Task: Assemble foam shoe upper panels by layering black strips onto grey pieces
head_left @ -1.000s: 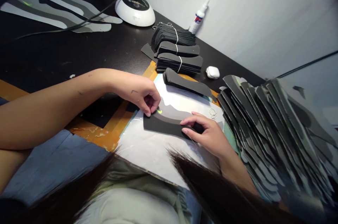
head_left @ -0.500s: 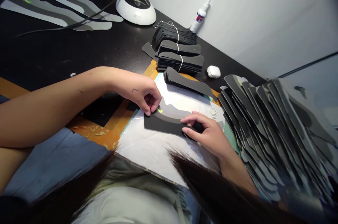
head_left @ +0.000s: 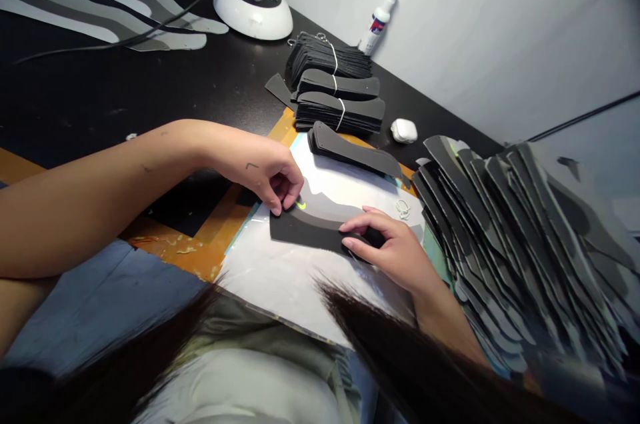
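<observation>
A black strip (head_left: 305, 235) lies along the near edge of a grey patterned piece (head_left: 325, 211) with a small yellow-green mark, on a white sheet (head_left: 280, 277). My left hand (head_left: 277, 177) has its thumb and fingers pinched together at the strip's left end, near the mark; the fingertips touch the pieces. My right hand (head_left: 387, 241) rests at the right end, thumb on the black strip and fingers apart over the grey piece. A pile of loose black strips (head_left: 353, 152) lies beyond the hands.
Banded bundles of black strips (head_left: 340, 111) stand at the back, beside a white case (head_left: 403, 131). A bottle (head_left: 380, 19) leans against the wall. Many grey pieces (head_left: 480, 231) are stacked at right. A lamp base (head_left: 253, 7) and two patterned pieces (head_left: 65, 14) lie back left.
The view has shifted slightly, so everything appears a little higher and further left. Both hands keep nearly the same hold on the pieces.
</observation>
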Demonstrator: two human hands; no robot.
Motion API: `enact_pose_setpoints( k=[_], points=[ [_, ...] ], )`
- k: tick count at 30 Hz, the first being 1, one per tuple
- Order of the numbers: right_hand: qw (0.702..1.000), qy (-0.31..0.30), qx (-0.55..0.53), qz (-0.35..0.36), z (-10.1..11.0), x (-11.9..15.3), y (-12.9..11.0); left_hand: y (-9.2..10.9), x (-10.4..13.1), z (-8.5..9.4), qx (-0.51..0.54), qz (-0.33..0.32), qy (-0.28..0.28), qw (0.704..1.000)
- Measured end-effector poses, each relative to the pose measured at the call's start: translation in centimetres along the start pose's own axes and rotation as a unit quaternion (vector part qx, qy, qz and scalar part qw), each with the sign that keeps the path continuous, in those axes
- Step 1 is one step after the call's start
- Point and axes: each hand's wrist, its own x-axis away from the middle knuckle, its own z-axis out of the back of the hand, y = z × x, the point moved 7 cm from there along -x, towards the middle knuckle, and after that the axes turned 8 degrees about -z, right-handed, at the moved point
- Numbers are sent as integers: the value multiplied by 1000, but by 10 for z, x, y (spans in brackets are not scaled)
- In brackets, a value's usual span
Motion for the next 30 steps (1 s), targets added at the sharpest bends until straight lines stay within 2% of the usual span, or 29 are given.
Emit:
enact_pose_setpoints(
  k=[11, 19, 25, 30],
  points=[
    [1000, 1, 2, 5, 0, -1, 0, 3, 0, 1, -53, -20, -6, 998],
    [1000, 6, 11, 21, -1, 1, -1, -4, 7, 18, -75, -41, 43, 995],
    [1000, 7, 10, 24, -1, 1, -2, -4, 5, 12, -54, -27, 12, 998],
    [1000, 7, 11, 23, -1, 1, -2, -5, 2, 10, -42, -20, 15, 999]
  ],
)
